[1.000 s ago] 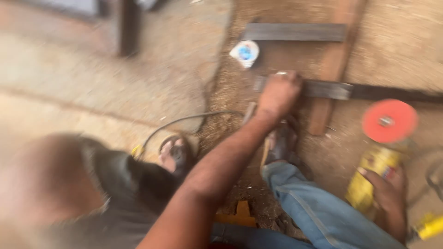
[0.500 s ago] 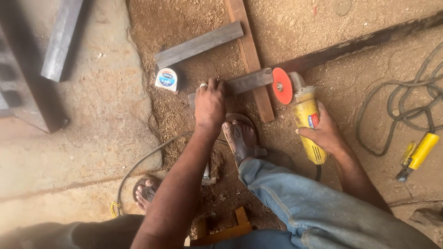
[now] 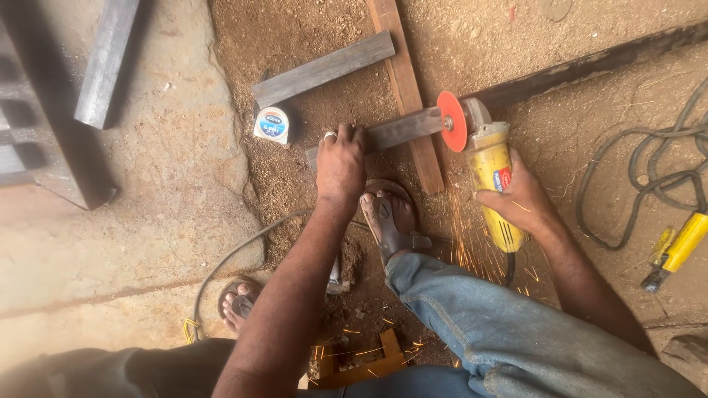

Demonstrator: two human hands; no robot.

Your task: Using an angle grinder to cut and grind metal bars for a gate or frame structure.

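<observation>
My left hand (image 3: 340,163) presses down on the near end of a grey metal bar (image 3: 402,129) that lies across a wooden plank (image 3: 404,81) on the dirt floor. My right hand (image 3: 520,199) grips the body of a yellow angle grinder (image 3: 493,173). Its orange disc (image 3: 450,121) meets the bar just right of the plank, and sparks fly toward me over my jeans. My sandalled foot (image 3: 391,217) rests just below the bar.
A second grey metal bar (image 3: 324,68) lies above, with a small white and blue tape measure (image 3: 271,125) beside it. Dark steel sections (image 3: 103,63) sit at the left. Cables (image 3: 649,184) and a yellow-handled tool (image 3: 678,247) lie at the right. My other foot (image 3: 237,302) is lower left.
The view has steadied and closed in. The grinder disc has come against the bar and sparks now spray toward me. My left hand stays on the bar.
</observation>
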